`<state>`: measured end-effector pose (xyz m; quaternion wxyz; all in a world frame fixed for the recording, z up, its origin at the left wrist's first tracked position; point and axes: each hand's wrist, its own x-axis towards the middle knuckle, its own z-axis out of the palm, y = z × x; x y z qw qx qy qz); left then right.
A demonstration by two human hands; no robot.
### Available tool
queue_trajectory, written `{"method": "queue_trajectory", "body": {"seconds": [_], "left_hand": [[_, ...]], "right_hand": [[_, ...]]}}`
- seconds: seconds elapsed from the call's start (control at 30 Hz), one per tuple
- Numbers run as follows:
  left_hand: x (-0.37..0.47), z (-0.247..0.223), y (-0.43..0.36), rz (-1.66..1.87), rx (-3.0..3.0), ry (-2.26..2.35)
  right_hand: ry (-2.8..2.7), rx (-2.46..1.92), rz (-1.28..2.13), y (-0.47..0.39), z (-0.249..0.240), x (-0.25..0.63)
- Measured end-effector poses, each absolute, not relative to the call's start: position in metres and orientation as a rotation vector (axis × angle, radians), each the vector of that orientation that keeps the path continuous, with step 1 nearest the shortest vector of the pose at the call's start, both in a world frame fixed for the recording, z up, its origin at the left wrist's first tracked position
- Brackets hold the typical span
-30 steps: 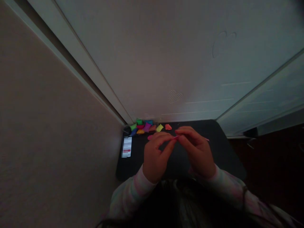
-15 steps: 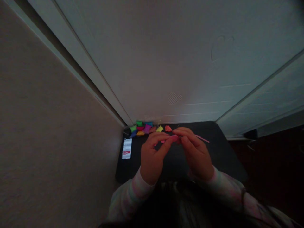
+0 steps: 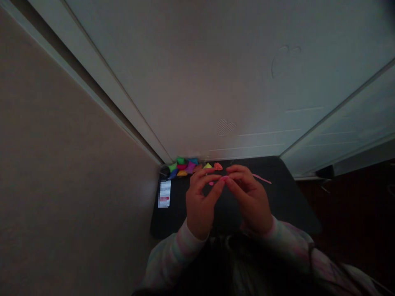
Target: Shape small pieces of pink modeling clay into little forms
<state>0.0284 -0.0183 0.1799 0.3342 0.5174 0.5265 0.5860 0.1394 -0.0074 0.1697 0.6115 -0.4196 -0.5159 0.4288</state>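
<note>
Between the fingertips of both hands is a small piece of pink modelling clay (image 3: 224, 178), held above the dark table. My left hand (image 3: 202, 201) pinches it from the left with thumb and index finger. From the right, my right hand (image 3: 251, 197) pinches the same piece, its other fingers curled above. A second small pink piece (image 3: 211, 183) shows on the table past my left fingers. Beyond my right hand lies a thin pink strip (image 3: 262, 179). An orange lump (image 3: 218, 166) and a yellow piece (image 3: 207, 165) are just behind my fingertips.
Several coloured packets (image 3: 185, 166) are heaped at the table's back left corner. A phone with a lit screen (image 3: 164, 193) lies at the left edge of the black table (image 3: 286, 205). A white panel with raised hearts (image 3: 197, 82) stands directly behind, and a wall closes the left side.
My hands have come closer together, the right one moving left. The pink clay between them shows less, and the small pink piece on the table is now in clearer view.
</note>
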Motion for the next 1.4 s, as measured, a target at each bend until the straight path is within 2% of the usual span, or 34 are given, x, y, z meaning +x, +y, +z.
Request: {"method": "queue_trajectory", "body": {"seconds": [0.33, 0.7, 1.4], "left_hand": [[0.027, 0.178, -0.018, 1.585, 1.264, 1.377], [0.027, 0.177, -0.016, 1.486, 1.216, 1.244], [0.021, 0.171, -0.012, 1.514, 1.061, 1.179]], "right_hand": [[-1.277, -0.968, 0.932, -0.010, 0.166, 0.139], [-1.337, -0.987, 0.893, -0.009, 0.162, 0.141], [-1.307, -0.910, 1.080, -0.013, 0.157, 0.136]]}}
